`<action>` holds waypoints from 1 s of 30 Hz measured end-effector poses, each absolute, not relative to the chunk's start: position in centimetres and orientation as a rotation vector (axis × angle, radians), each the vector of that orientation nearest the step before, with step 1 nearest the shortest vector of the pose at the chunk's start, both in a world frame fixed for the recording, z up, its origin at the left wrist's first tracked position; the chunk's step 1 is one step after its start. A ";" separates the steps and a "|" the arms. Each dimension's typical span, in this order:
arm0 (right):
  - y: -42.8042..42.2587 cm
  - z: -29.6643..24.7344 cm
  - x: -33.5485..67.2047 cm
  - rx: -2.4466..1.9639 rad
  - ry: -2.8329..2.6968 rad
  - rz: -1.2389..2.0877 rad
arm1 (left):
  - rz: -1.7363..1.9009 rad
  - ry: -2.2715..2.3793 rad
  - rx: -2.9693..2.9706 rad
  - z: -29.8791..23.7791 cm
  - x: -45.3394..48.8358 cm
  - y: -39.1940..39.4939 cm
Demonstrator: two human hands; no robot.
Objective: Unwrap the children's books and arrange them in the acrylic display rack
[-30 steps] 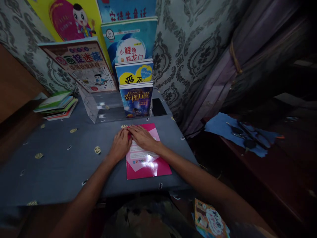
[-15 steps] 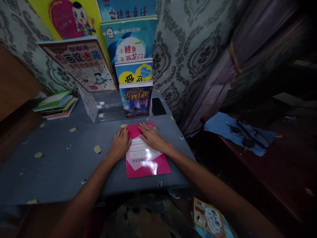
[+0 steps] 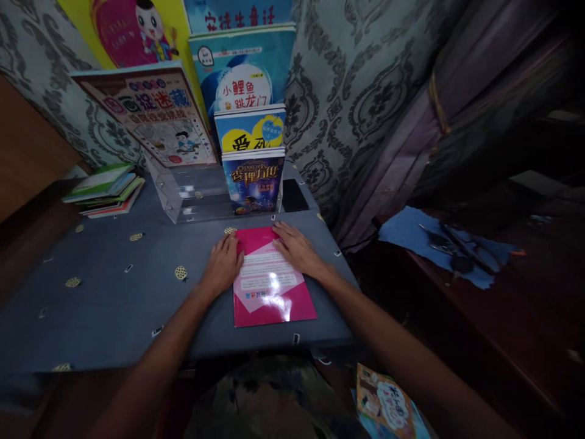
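A pink booklet [image 3: 269,283] with a white text panel lies flat on the grey table [image 3: 114,305], near its front edge. My left hand [image 3: 225,262] rests flat on the booklet's upper left edge, fingers stretched out. My right hand [image 3: 299,249] lies flat on its upper right corner, fingers spread. Neither hand holds anything. Just behind the booklet, a clear stepped display stand [image 3: 192,195] carries several upright children's books, the nearest a dark blue one [image 3: 253,181].
A stack of thin books [image 3: 104,190] lies at the table's back left. A black phone [image 3: 293,195] lies beside the stand. Patterned curtain hangs behind. To the right stands a dark wooden surface with blue cloth [image 3: 439,244]. A colourful book [image 3: 388,405] lies low by my legs.
My right hand has slid rightward across the top of the pink booklet, from beside my left hand to the upper right corner. The left hand has stayed put.
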State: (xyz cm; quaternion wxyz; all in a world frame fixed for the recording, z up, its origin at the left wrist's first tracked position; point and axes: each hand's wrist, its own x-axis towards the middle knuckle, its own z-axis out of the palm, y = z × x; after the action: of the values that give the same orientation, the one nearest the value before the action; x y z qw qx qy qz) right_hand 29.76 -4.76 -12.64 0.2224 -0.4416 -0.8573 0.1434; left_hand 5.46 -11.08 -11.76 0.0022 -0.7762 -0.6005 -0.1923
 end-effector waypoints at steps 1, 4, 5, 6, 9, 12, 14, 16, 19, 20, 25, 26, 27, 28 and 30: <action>-4.7 -12.6 29.9 -1.216 -2.360 0.400 | -0.606 -1.884 -2.435 -11.7 5.5 -11.1; -4.6 -12.3 29.9 -1.200 -2.337 0.422 | -0.597 -1.889 -2.438 -11.6 5.5 -11.2; -4.6 -12.2 29.9 -1.195 -2.332 0.428 | -0.579 -1.895 -2.446 -11.5 5.4 -11.2; -4.6 -12.1 29.8 -1.189 -2.329 0.428 | -0.555 -1.901 -2.456 -11.4 5.3 -11.1; -4.7 -11.9 29.8 -1.195 -2.331 0.404 | -0.473 -1.926 -2.480 -10.8 5.1 -10.8; -5.0 -11.9 29.8 -1.220 -2.333 0.378 | -0.379 -1.953 -2.496 -10.2 5.0 -10.3; -5.2 -12.1 29.9 -1.210 -2.331 0.369 | -0.312 -1.954 -2.499 -9.9 5.1 -9.9; -5.3 -12.3 30.1 -1.196 -2.335 0.369 | -0.276 -1.936 -2.491 -9.9 5.3 -9.5; -5.5 -12.6 30.4 -1.205 -2.360 0.367 | -0.307 -1.894 -2.480 -10.4 5.3 -9.2; -5.5 -12.7 30.5 -1.210 -2.370 0.363 | -0.336 -1.880 -2.478 -10.6 5.3 -9.2; -6.0 -12.7 30.3 -1.244 -2.391 0.346 | -0.421 -1.805 -2.514 -11.4 4.6 -10.8; -6.1 -12.6 30.2 -1.256 -2.391 0.341 | -0.409 -1.793 -2.531 -11.4 4.5 -11.4; -6.2 -12.6 30.2 -1.269 -2.391 0.337 | -0.394 -1.782 -2.548 -11.4 4.3 -12.1; -6.2 -12.5 30.2 -1.279 -2.392 0.333 | -0.381 -1.770 -2.563 -11.3 4.2 -12.9; -6.3 -12.5 30.1 -1.288 -2.394 0.332 | -0.370 -1.742 -2.586 -11.2 3.9 -14.5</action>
State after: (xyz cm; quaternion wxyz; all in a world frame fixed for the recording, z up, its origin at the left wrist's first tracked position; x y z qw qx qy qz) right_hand 30.09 -6.31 -12.48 0.2001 -0.4609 -0.8564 0.1188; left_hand 3.88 -14.50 -11.24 0.0009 -0.8236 -0.5548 -0.1177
